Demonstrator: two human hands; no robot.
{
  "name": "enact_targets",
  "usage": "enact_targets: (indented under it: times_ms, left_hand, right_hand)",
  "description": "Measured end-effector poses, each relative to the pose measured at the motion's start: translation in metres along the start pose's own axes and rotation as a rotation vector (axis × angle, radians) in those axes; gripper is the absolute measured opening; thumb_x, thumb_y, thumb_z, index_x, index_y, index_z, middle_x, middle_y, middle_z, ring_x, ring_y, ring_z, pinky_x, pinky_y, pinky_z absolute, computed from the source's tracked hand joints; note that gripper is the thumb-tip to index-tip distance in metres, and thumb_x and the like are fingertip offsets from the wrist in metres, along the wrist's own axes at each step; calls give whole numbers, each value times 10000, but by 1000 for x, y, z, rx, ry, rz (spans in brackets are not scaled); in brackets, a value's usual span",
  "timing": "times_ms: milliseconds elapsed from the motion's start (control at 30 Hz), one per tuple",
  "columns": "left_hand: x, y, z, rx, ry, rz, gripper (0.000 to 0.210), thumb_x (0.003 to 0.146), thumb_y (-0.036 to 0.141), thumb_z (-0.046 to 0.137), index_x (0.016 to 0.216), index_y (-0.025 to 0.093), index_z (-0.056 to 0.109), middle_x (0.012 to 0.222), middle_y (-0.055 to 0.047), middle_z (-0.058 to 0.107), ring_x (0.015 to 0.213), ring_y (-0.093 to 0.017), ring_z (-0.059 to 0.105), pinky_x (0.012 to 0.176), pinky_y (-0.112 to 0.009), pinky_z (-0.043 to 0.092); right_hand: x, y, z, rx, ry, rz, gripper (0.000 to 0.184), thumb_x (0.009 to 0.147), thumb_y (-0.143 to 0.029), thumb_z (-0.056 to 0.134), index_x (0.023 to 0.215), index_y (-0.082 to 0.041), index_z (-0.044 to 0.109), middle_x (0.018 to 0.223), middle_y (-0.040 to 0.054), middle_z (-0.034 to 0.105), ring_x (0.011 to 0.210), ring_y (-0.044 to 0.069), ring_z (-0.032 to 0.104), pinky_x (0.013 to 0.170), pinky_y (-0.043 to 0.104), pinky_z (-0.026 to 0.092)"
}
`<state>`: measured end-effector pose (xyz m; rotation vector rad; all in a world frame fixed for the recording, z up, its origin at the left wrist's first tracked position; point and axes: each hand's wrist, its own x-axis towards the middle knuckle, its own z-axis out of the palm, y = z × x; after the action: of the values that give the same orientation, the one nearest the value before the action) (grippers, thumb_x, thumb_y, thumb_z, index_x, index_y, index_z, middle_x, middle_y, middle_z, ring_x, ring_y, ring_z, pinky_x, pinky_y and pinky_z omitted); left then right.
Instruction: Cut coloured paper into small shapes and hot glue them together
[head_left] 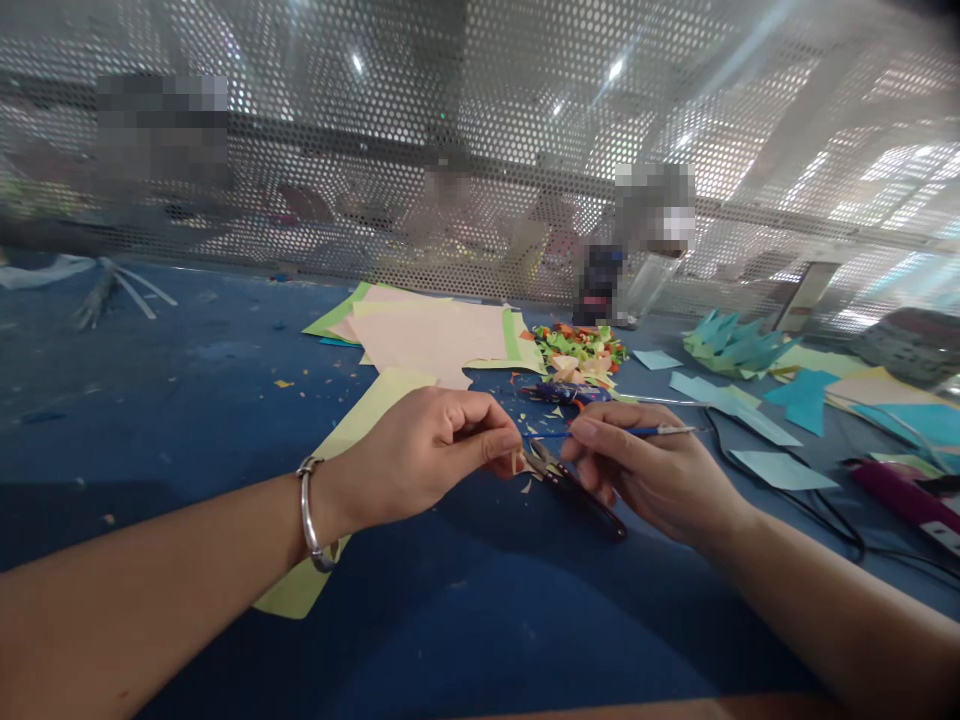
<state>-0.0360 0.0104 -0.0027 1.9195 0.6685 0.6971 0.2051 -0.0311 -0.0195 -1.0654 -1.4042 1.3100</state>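
Above the blue tabletop, my left hand (450, 440), with a silver bangle on its wrist, is closed in a pinch. A small pale paper piece (514, 462) shows at its fingertips. My right hand (652, 460) grips a thin blue-handled paintbrush (547, 435). Its silver end points right and its blue tip reaches the left fingertips; whether it touches the paper piece is hidden. Dark-handled scissors (611, 518) lie beneath my right hand, partly covered. Just beyond the hands rests a blue glue gun (566, 393). A yellow paper strip (296, 590) runs under my left wrist.
Pink and green paper sheets (427, 325) lie at the back, beside a pile of colored paper scraps (577, 350). At right are a spiky teal paper piece (724, 345), a black cable (817, 505) and a purple object (900, 495). A perforated metal screen (487, 130) stands behind.
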Motion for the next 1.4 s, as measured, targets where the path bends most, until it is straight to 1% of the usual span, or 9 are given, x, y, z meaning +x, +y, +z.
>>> enact_targets:
  times_ms: [133,200,333,500,667,900,1100,1267,1400]
  left_hand:
    - [-2,6,-1,175,6,62,248,972,380,605,883,188,736,900,-16,768,852,-139,709,810,-224,519]
    - [-2,7,-2,200,-3,81,258,981,372,591,880,186,738,888,-11,765,851,-130,705,810,-217,513]
    - [0,2,-1,18,-41,38,264,982,378,591,907,163,725,893,-31,753,849,-134,701,816,-237,541]
    - [3,-4,2,-249,-64,-68,234,937,370,668,883,145,705,864,-44,750,822,-140,707,808,-264,565]
    - [3,-3,2,-394,-95,-170,217,922,338,698,855,132,701,850,-48,760,784,-120,709,760,-228,552]
    - [3,-2,-4,-496,-149,-290,191,878,311,756,849,132,694,881,-57,772,804,-139,736,747,-232,557]
    - [5,-3,-5,-484,-120,-326,210,841,311,793,890,125,708,875,-62,775,802,-149,739,759,-254,575]
    - [5,1,-2,-349,-46,-236,160,844,261,784,847,124,702,798,-35,769,744,-114,713,747,-229,570]
    - [5,3,-4,-310,-71,-212,139,844,249,782,873,136,705,819,-29,775,761,-114,714,750,-225,568]
  right_hand:
    - [0,0,0,-14,-3,-3,315,888,-422,736,748,-141,754,558,18,654,439,70,572,407,139,449]
    - [-1,0,0,-18,-1,-5,328,887,-428,735,737,-136,751,550,19,650,429,68,566,397,137,441]
    - [-1,0,-1,-15,-7,-10,338,894,-432,728,739,-133,750,544,16,645,427,65,563,397,133,440]
    - [0,0,0,-3,-24,-17,313,897,-419,729,759,-138,751,559,15,654,436,59,560,404,126,439]
    - [1,2,-2,-23,-29,-21,298,894,-413,733,771,-142,746,574,14,655,450,66,567,413,135,445]
    - [2,1,-2,-53,-50,-32,302,888,-418,735,766,-142,734,590,12,650,461,68,558,419,149,449]
    - [2,1,-1,-89,-53,-17,304,878,-424,744,774,-141,718,597,6,644,463,65,546,433,156,458]
    - [2,2,-3,-115,-61,-31,289,891,-418,731,790,-148,712,610,2,646,478,71,558,444,162,461]
    - [2,3,-4,-107,-66,-32,276,888,-409,737,790,-152,708,613,-1,645,481,72,549,441,165,460]
